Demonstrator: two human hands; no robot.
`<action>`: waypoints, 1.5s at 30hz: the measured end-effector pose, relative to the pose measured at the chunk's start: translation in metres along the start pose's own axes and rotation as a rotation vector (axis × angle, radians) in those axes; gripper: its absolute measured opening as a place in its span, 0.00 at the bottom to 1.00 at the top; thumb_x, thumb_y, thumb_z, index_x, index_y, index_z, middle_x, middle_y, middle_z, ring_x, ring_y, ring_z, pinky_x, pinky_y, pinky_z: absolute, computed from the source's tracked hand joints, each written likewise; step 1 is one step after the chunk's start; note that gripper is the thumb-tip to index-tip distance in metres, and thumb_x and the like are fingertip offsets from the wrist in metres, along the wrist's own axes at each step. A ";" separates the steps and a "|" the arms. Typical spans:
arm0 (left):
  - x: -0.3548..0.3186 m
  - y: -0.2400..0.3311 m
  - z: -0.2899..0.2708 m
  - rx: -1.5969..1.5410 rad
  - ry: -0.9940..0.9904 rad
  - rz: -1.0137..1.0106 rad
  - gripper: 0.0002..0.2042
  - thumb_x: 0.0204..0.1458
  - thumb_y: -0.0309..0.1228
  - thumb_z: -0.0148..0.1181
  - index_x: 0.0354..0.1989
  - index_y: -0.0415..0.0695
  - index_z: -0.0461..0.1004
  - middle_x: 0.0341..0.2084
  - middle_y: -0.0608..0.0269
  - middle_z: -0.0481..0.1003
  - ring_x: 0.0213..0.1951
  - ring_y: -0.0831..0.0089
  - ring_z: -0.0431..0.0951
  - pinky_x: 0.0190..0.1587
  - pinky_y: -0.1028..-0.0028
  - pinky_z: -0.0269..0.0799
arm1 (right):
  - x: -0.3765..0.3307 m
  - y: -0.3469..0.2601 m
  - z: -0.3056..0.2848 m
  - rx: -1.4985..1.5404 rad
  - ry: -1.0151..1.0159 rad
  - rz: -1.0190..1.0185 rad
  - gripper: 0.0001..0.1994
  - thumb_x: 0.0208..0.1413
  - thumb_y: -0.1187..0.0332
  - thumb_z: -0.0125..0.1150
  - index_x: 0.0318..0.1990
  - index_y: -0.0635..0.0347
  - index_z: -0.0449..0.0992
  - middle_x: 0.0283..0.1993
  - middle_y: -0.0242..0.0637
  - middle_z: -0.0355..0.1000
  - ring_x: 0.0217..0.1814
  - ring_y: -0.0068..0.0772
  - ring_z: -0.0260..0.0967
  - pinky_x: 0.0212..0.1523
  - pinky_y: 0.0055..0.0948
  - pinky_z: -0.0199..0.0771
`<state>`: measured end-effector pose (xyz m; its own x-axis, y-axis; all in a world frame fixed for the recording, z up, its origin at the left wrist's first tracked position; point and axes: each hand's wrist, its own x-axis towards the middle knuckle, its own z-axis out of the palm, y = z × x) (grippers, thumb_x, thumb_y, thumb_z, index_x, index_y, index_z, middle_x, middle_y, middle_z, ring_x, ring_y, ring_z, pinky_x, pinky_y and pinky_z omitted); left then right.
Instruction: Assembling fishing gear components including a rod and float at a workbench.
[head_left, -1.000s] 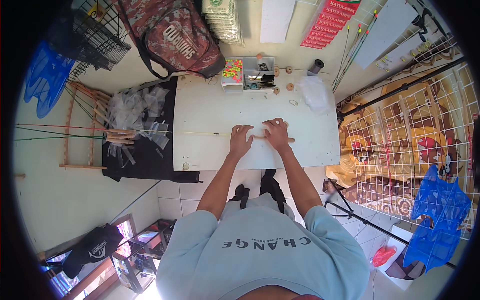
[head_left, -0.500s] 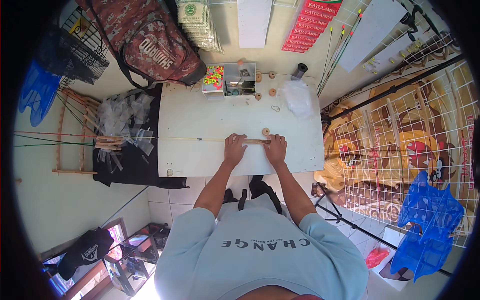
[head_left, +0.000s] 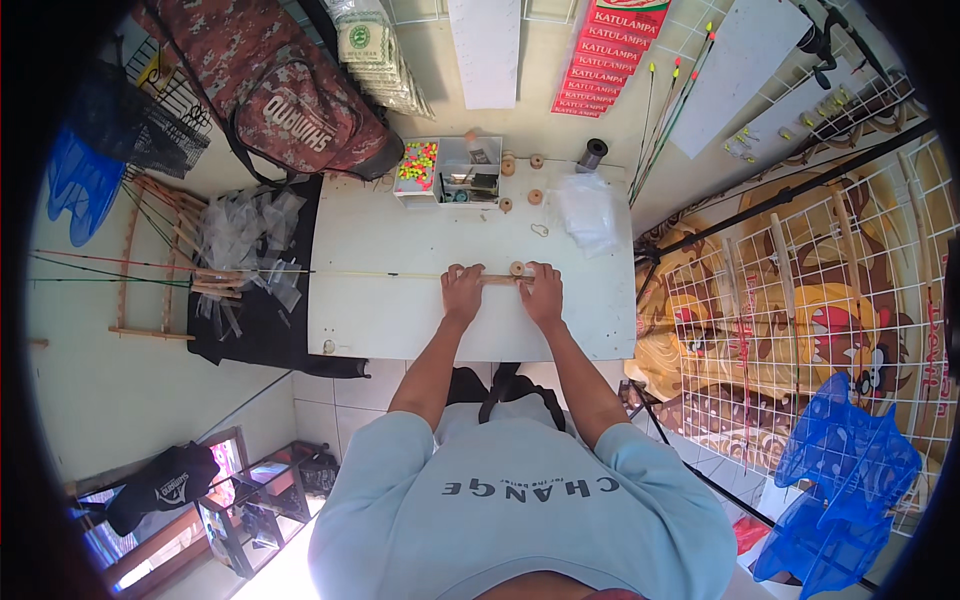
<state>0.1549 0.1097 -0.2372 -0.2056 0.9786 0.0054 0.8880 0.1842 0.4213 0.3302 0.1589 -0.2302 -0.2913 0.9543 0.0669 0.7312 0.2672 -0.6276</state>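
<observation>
A thin pale-yellow fishing rod [head_left: 420,276] with a wooden handle [head_left: 500,280] lies across the white table, its shaft pointing left. My left hand [head_left: 462,294] is closed round the left end of the handle, where the shaft begins. Farther right, my right hand [head_left: 542,296] grips the other end, which its fingers partly hide. A stretch of bare wood shows between the two hands. Just beyond the handle, by my right fingertips, stands a small round wooden spool [head_left: 517,268].
Along the back of the table [head_left: 400,320] are a white divided box [head_left: 440,200] with colourful beads, several wooden spools [head_left: 536,197], a dark roll [head_left: 592,154] and clear plastic bags [head_left: 585,215]. Leftward, more rods and plastic sleeves [head_left: 245,235] lie on black cloth. A white wire grid [head_left: 760,330] stands right.
The view has shifted slightly. The handle seems turned between my hands: its darker brown patch shows less now. Both hands keep their hold.
</observation>
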 end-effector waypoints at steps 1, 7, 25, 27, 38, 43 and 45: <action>0.000 0.000 0.001 0.011 -0.005 0.005 0.16 0.47 0.31 0.61 0.47 0.52 0.71 0.42 0.70 0.75 0.52 0.66 0.64 0.54 0.64 0.54 | 0.000 -0.001 -0.001 0.002 -0.001 0.000 0.22 0.47 0.65 0.63 0.51 0.55 0.66 0.49 0.37 0.65 0.53 0.42 0.59 0.52 0.41 0.60; 0.004 0.008 0.002 -0.031 -0.026 -0.001 0.17 0.47 0.32 0.61 0.47 0.53 0.72 0.43 0.72 0.75 0.52 0.67 0.64 0.55 0.65 0.55 | 0.007 0.002 0.003 -0.025 0.019 0.011 0.23 0.50 0.65 0.60 0.55 0.51 0.67 0.51 0.38 0.66 0.54 0.45 0.59 0.52 0.43 0.60; 0.020 0.018 0.004 -0.123 -0.035 -0.021 0.18 0.47 0.29 0.61 0.49 0.55 0.71 0.40 0.76 0.76 0.53 0.69 0.63 0.55 0.63 0.51 | 0.024 -0.007 0.014 -0.129 0.046 0.060 0.23 0.45 0.66 0.64 0.53 0.47 0.71 0.48 0.33 0.70 0.56 0.44 0.56 0.55 0.43 0.53; 0.021 0.018 0.004 -0.128 -0.044 -0.021 0.18 0.47 0.29 0.60 0.49 0.55 0.71 0.40 0.76 0.76 0.53 0.69 0.63 0.55 0.62 0.51 | 0.029 -0.004 0.016 -0.102 0.027 0.058 0.23 0.45 0.67 0.64 0.53 0.47 0.71 0.48 0.34 0.69 0.56 0.44 0.55 0.56 0.44 0.51; 0.022 0.021 -0.004 -0.174 -0.039 -0.075 0.20 0.46 0.31 0.61 0.51 0.54 0.69 0.45 0.74 0.72 0.55 0.68 0.61 0.56 0.61 0.50 | 0.038 0.012 -0.001 0.112 0.097 -0.010 0.22 0.50 0.73 0.57 0.55 0.53 0.68 0.47 0.43 0.67 0.50 0.49 0.60 0.52 0.43 0.60; 0.030 0.042 -0.014 -0.123 0.051 -0.013 0.22 0.46 0.35 0.63 0.52 0.55 0.68 0.50 0.70 0.70 0.57 0.65 0.58 0.57 0.61 0.50 | 0.038 0.018 -0.013 0.192 0.068 0.000 0.21 0.50 0.74 0.56 0.55 0.54 0.68 0.45 0.45 0.67 0.49 0.50 0.61 0.52 0.42 0.62; 0.032 0.048 -0.013 -0.134 0.063 -0.008 0.23 0.46 0.37 0.64 0.52 0.54 0.68 0.51 0.68 0.70 0.58 0.64 0.58 0.57 0.61 0.51 | 0.039 0.019 -0.017 0.234 0.075 -0.024 0.21 0.50 0.76 0.55 0.55 0.55 0.68 0.46 0.45 0.67 0.49 0.50 0.61 0.52 0.41 0.62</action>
<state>0.1855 0.1486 -0.2053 -0.2416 0.9687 0.0563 0.8239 0.1741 0.5393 0.3433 0.2033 -0.2268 -0.2536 0.9577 0.1360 0.5597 0.2600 -0.7869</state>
